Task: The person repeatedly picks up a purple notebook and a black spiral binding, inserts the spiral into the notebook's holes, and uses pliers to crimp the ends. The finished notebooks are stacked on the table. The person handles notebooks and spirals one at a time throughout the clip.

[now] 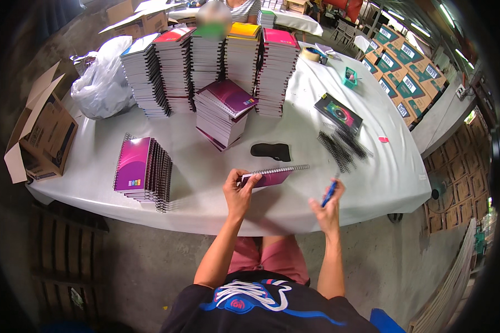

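My left hand [240, 190] grips the left end of a purple spiral notebook [271, 177], thumb on its cover. The notebook is held tilted near the table's front edge, its coil along the upper edge and sticking out past the right corner. To the right of it, my right hand [330, 206] is closed around a slim blue-handled tool [329, 194] with its tip upward; its exact kind is hard to make out. Loose black spiral coils [343, 150] lie beyond that hand. A flat black item [270, 151] rests just behind the notebook.
Bound purple notebooks [134, 166] are stacked at left. An unbound purple stack [222, 111] stands mid-table before tall notebook piles [276, 72]. A dark book [339, 113], green basket [350, 77] and tape roll [312, 54] are at right; a plastic bag [101, 80] and open carton [44, 130] at left.
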{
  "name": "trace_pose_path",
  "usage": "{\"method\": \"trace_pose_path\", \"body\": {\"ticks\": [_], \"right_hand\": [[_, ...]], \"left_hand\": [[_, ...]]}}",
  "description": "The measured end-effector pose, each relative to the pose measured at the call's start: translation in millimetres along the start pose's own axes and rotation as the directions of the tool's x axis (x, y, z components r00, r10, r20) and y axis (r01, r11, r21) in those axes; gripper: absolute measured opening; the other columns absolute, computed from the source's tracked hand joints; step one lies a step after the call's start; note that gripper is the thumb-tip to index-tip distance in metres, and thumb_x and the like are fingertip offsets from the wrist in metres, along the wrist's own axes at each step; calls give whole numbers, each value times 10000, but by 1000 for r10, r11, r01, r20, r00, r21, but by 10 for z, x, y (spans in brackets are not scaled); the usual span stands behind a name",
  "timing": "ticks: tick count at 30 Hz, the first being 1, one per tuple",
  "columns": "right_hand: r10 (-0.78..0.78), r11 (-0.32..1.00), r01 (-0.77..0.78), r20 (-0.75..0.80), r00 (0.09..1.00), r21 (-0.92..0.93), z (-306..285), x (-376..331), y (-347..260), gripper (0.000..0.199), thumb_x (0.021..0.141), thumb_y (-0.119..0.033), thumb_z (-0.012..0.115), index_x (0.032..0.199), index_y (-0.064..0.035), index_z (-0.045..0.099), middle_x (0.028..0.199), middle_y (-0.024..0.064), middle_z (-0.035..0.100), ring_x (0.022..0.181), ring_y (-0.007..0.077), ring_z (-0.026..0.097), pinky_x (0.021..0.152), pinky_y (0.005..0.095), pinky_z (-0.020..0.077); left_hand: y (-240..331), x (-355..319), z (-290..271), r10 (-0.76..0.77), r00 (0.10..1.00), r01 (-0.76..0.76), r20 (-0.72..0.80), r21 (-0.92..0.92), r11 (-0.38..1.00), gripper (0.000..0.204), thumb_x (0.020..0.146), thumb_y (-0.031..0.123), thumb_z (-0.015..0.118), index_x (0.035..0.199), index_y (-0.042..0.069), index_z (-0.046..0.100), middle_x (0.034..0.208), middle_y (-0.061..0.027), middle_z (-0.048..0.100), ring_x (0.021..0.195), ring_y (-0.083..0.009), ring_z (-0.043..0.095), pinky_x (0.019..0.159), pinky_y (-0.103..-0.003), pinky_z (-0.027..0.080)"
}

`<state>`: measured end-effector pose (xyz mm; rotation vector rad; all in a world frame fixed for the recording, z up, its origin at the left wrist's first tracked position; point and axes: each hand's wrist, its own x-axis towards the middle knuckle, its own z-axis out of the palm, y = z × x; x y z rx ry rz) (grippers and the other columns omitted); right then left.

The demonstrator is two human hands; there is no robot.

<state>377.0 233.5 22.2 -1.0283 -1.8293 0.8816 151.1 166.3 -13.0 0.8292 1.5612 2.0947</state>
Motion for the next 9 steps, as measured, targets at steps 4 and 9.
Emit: {"method": "trace_pose_path", "body": {"ticks": [4,9], "right_hand": [[-127,969,192,347,929,-159,146,-41,-643,629,733,4,603,1317,-71,383,1131,124,515,1068,254,510,927,343,398],[-312,948,236,759,572,212,154,-86,-411,599,719,59,557,1294,-78,461,1229,123,526,1162,242,497,981,336,383]], "left_hand": [[168,-54,128,160,987,-159,-27,17,987,264,734,111,790,901,20,607,779,-24,579,718,-92,529,647,-220,438],[-165,-7,-27,82,989,-86,122,26,996,165,791,44,718,859,37,569,801,0,548,764,-73,501,711,-196,397]]}}
